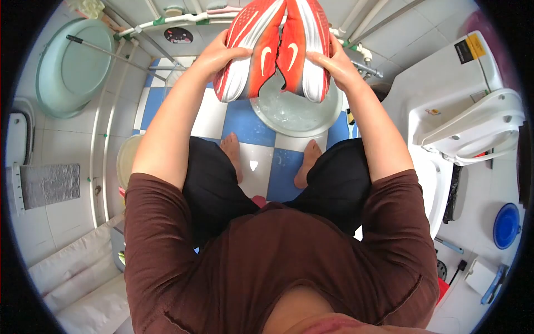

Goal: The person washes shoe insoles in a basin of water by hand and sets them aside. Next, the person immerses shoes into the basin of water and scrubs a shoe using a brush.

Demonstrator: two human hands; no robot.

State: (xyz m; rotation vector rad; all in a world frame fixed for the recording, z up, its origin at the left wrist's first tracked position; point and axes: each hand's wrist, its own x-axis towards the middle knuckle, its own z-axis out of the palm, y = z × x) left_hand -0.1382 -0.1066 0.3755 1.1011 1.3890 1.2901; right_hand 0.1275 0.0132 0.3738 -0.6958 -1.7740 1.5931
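Observation:
Two red sneakers with white soles are held up side by side at the top of the head view. My left hand (217,55) grips the left sneaker (253,47), its thumb lying along the white sole. Around the right sneaker (303,44) my right hand (336,61) is closed, thumb on the sole edge; its other fingers are mostly hidden. The sneakers' sides, with pale swoosh marks, face each other and nearly touch. Below and partly behind them stands a pale basin (297,119) holding water with some suds.
Blue and white tiles (250,119) cover the floor around my bare feet. A toilet (428,128) with its seat raised is at right. A large pale green basin (75,69) leans on the left wall near white pipes (103,133). A blue basin (506,225) hangs at far right.

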